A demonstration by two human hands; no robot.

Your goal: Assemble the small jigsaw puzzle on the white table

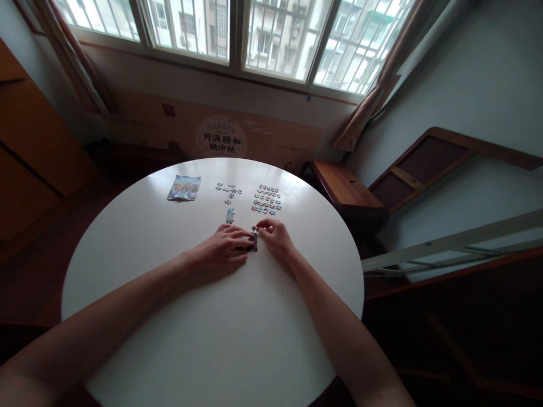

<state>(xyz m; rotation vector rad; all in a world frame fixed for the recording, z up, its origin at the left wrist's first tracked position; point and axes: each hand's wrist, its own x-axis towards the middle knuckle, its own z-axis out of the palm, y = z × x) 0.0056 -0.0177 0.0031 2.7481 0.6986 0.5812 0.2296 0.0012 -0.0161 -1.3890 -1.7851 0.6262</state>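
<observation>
My left hand (224, 249) lies flat on a small joined block of puzzle pieces (253, 243) on the round white table (190, 339), fingers stretched out over it. My right hand (274, 236) pinches a single puzzle piece (255, 228) at the block's top edge. A short strip of joined pieces (229, 215) lies just beyond my left hand. Farther back lie a sparse group of loose pieces (228, 191) and a denser group of loose pieces (267, 200).
A picture card or bag (184, 187) lies at the table's far left. A wooden bench (345, 189) stands right of the table, a cardboard box with printed characters (221, 138) under the window, and a wooden cabinet (29, 141) at the left.
</observation>
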